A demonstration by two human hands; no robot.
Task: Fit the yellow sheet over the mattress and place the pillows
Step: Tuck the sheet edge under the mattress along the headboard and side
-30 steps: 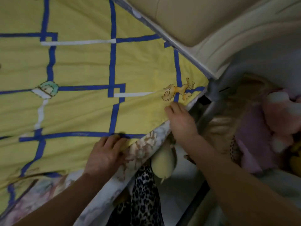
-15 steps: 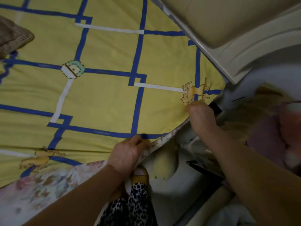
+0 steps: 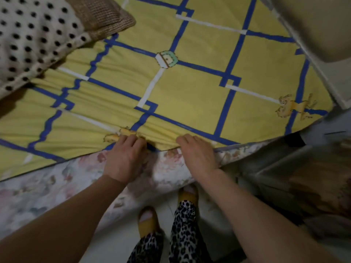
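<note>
The sheet [image 3: 190, 95] was yellow, crossed by a grid of blue lines with short white bars where they met, a small green-and-white figure near the middle and orange animal figures near its near edge and its right corner. It lay spread over the top of the mattress [image 3: 57, 188], smooth toward the right and gathered into wavy folds toward the left. Its near hem ran along the mattress's near edge without covering the side, so the pale flowered side of the mattress showed bare below it. The left hand [image 3: 124, 158] and the right hand [image 3: 197, 154] were both at that near hem, close together, knuckles up and fingers curled down onto the cloth; the sheet bunched into a small ridge under and between them. Both hands were closed on the hem, though whether the fingertips reached under the mattress edge could not be told. At the far left corner a cream pillow with black dots [image 3: 32, 40] rested on the sheet, with a brown woven pillow [image 3: 106, 16] just beside it, partly tucked behind.
</note>
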